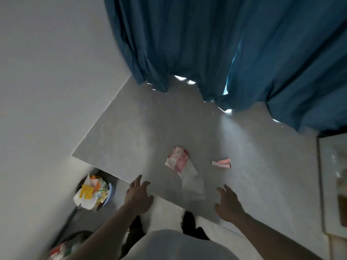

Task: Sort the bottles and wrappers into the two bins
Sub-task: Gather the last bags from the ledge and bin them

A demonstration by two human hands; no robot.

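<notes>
Nearest me, both hands hover with fingers spread wide and hold nothing: my left hand [138, 197] over the near edge of the desk [131, 132], my right hand [228, 204] above its surface. Below the desk on the left, a bin [109, 192] stands heaped with wrappers, and a second bin [65, 244] sits blurred at the lower corner. Between the hands lies a clear wrapper [193, 184], touching a red-and-white wrapper [177, 159] beyond it; a pink wrapper [221, 163] lies apart to the right. A blue curtain [206, 44] hangs behind.
</notes>
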